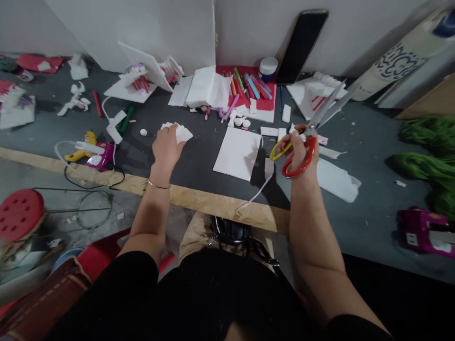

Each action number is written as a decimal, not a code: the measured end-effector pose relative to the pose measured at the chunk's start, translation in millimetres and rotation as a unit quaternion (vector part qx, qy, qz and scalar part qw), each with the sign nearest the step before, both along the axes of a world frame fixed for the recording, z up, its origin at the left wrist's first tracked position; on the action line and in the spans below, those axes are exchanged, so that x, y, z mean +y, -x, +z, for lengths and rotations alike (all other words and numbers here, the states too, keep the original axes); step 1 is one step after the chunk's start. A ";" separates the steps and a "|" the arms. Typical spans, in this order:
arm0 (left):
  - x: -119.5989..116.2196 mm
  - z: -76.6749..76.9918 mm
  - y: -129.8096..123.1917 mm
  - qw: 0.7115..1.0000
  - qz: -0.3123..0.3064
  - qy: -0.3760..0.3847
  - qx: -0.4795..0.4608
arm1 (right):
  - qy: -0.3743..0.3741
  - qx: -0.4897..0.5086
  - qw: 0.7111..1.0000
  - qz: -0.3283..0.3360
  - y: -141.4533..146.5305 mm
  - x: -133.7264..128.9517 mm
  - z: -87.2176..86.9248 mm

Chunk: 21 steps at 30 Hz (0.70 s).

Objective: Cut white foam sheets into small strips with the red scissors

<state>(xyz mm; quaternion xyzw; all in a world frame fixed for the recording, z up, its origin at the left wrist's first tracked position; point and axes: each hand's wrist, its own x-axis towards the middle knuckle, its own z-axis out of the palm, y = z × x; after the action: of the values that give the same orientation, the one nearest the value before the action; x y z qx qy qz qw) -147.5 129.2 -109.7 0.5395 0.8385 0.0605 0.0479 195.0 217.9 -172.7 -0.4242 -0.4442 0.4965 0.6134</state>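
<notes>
my left hand (167,150) is on the dark grey table (194,166), and my fingers (169,133) curl together over a white foam piece (182,133). the piece sticks out past my fingers, toward the wall. i cannot tell if i am pinching it or just pressing on it. a thin silver bangle (159,184) sits on my wrist.

my right hand (297,156) holds big scissors (310,137) with a red handle and a yellow handle. my fingers go through the handles and close around them. the long blades are a little apart. they point up and to the right, toward the wall, and they pass above a white foam model with red sticks (315,98).

a white foam sheet (237,153) lies flat between my hands, with a thin white strip (258,189) near it. behind them is a red board with many crayons (247,87), a jar with a white lid (268,68), and a stack of white sheets (208,87). a yellow and pink glue gun (95,154) lies by my left hand. green yarn (428,158) lies on the far right.
</notes>
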 end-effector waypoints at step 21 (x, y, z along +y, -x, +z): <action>138.2 -18.9 -195.8 0.918 -0.388 0.015 -0.073 | -0.061 0.011 0.969 -0.240 -75.0 35.1 23.1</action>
<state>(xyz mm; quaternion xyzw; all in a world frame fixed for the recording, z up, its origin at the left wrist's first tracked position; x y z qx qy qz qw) 48.3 267.5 -128.6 0.8160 0.5578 0.0641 0.1370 270.0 253.1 -149.6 -0.4751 -0.3516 0.3113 0.7441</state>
